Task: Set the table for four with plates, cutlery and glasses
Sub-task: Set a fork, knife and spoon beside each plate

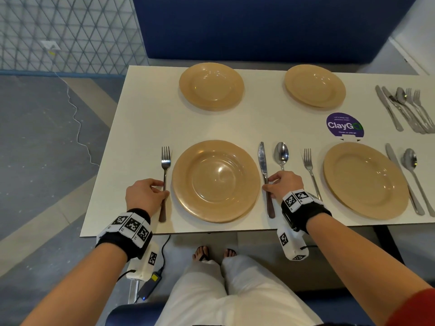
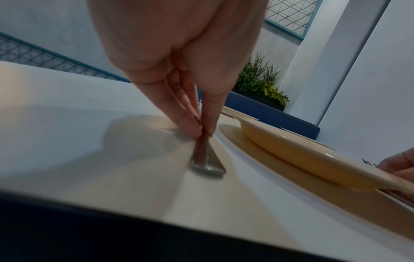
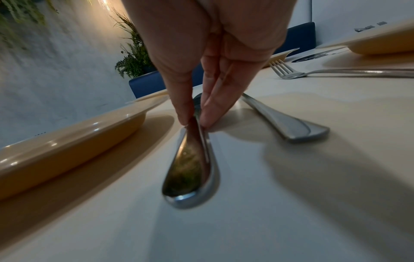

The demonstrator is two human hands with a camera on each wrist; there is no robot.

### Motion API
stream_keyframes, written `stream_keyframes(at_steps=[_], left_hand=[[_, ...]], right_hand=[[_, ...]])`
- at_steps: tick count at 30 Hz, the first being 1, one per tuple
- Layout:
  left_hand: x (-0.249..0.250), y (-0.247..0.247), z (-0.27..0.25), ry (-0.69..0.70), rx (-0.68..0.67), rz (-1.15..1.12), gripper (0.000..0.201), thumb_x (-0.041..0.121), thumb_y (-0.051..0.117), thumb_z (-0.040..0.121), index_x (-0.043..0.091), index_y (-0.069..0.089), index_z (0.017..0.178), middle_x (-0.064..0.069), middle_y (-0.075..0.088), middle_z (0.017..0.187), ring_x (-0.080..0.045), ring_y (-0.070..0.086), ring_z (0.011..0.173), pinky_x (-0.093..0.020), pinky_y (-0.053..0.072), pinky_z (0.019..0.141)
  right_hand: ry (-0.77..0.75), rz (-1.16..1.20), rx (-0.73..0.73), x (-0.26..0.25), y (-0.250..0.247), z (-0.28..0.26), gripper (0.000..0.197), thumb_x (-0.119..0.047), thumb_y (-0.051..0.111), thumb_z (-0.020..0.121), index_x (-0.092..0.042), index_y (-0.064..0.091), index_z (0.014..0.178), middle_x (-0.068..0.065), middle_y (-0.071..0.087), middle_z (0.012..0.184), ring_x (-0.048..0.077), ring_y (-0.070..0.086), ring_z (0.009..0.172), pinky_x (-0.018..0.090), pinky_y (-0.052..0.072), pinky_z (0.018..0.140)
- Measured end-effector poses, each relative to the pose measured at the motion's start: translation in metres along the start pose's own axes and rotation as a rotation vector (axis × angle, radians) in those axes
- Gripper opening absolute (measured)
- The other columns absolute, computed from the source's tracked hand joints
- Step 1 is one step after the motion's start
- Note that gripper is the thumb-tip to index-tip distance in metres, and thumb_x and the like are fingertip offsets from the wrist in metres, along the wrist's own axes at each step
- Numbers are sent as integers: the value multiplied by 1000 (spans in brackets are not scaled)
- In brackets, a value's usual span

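Note:
Several tan plates lie on the cream table (image 1: 146, 128); the near-left plate (image 1: 216, 181) is between my hands. My left hand (image 1: 162, 188) pinches the handle of a fork (image 1: 165, 161) lying left of that plate; the fork handle (image 2: 207, 163) shows under my fingertips. My right hand (image 1: 268, 183) pinches the handle of a knife (image 1: 263, 161) lying right of the plate, seen close as the knife handle (image 3: 192, 164). A spoon (image 1: 281, 152) lies just right of the knife, partly under my right hand. Both pieces rest flat on the table.
The near-right plate (image 1: 366, 180) has a fork (image 1: 309, 165), knife (image 1: 397, 165) and spoon (image 1: 410, 161) beside it. Two bare plates (image 1: 211, 86) (image 1: 315, 85) sit at the far side. A cutlery pile (image 1: 407, 109) lies at the far right, near a purple sticker (image 1: 344, 125).

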State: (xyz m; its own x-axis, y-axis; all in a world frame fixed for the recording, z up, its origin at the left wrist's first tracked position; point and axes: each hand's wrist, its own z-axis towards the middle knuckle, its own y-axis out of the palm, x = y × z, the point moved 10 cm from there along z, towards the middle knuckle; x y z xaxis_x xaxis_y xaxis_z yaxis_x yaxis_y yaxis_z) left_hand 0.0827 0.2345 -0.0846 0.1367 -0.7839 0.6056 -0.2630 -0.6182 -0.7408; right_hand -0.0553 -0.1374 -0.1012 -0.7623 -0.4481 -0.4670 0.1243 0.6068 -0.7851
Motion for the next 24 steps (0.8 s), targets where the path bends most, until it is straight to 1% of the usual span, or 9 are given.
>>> stream_keyframes(at_steps=[6,10,14,20,24], left_hand=[[1,-1,0,-5,1,1,27,24,73,80,14,70,105,-5,72,81,-21,66,87,-27,45,86],[1,0,2,-3,-5,1,27,22,73,80,14,70,105,-5,72,80,-21,67,84,-29,48,86],[-1,0,3,-4,-9,-8,27,21,73,79,14,70,105,-5,72,80,-21,68,82,-31,50,88],[-2,0,2,-11,-6,-11,27,23,74,78,15,70,104,-5,72,80,-20,67,84,-30,49,87],[-2,0,1,-7,-6,-13,26,22,73,79,15,70,104,-5,72,79,-20,67,86,-29,47,88]], right_hand=[[0,-2,1,1,0,1,27,-25,78,73,-14,69,95,7,71,93,24,69,83,36,57,83],[-4,-13,0,-2,1,0,26,-26,77,74,-15,69,96,6,71,92,23,69,83,32,55,84],[-8,-13,1,-4,2,-1,27,-26,77,74,-15,69,97,6,71,92,22,69,83,31,55,84],[-1,-5,-6,-3,1,-2,28,-26,77,74,-15,68,98,5,72,92,22,69,83,30,54,84],[0,-21,0,-4,0,-3,28,-28,75,75,-16,69,99,6,72,89,20,68,86,25,50,80]])
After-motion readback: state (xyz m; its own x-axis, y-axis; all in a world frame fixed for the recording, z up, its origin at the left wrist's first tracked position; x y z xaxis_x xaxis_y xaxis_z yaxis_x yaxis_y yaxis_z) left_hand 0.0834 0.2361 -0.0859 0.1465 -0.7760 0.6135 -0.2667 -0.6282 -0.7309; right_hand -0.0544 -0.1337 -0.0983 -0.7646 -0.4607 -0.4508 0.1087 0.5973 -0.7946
